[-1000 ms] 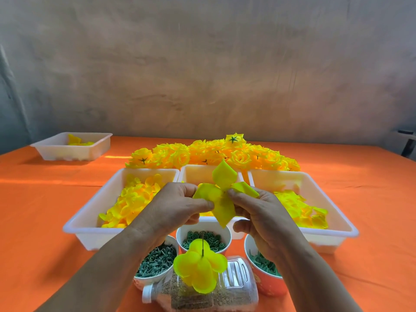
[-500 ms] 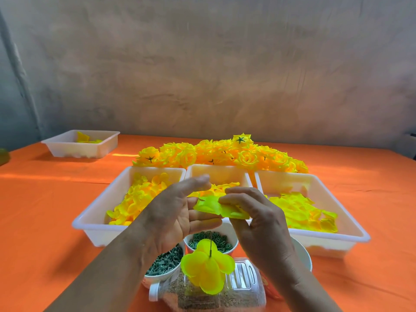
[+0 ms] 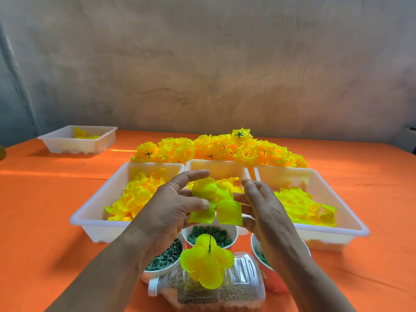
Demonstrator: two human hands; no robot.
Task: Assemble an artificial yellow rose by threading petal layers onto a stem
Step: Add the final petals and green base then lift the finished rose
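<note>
**Head view: a loose petal layer between my hands, above the stem**

Nearest me a clear plastic bottle (image 3: pixel 238 287) lies on its side on the orange counter (image 3: pixel 45 210), filled with something brown and grainy. A thin stem (image 3: pixel 209 238) stands upright just above it, with one threaded petal layer (image 3: pixel 206 264) spread around it low down and the top of the stem bare.

Behind the bottle stand three cups of small green parts: a left cup (image 3: pixel 164 260), a middle cup (image 3: pixel 198 235) and a right cup (image 3: pixel 272 278) that my wrist mostly hides.

Above the cups I hold a loose petal layer (image 3: pixel 225 199) in the air. My left hand (image 3: pixel 171 206) pinches it, thumb pressing its front against the fingers behind, index finger stretched out straight above. My right hand (image 3: pixel 267 212) is relaxed with straight fingers, only touching the layer's right side.

Further back three white trays sit side by side: the left tray (image 3: pixel 94 224) and right tray (image 3: pixel 337 239) hold heaps of yellow petals, and the middle tray (image 3: pixel 216 167) shows a few behind my hands.

Beyond them lies a row of finished roses (image 3: pixel 225 147). Far left, well apart, a smaller tray (image 3: pixel 74 143) holds a few petals. A grey wall (image 3: pixel 202 64) closes the view.
</note>
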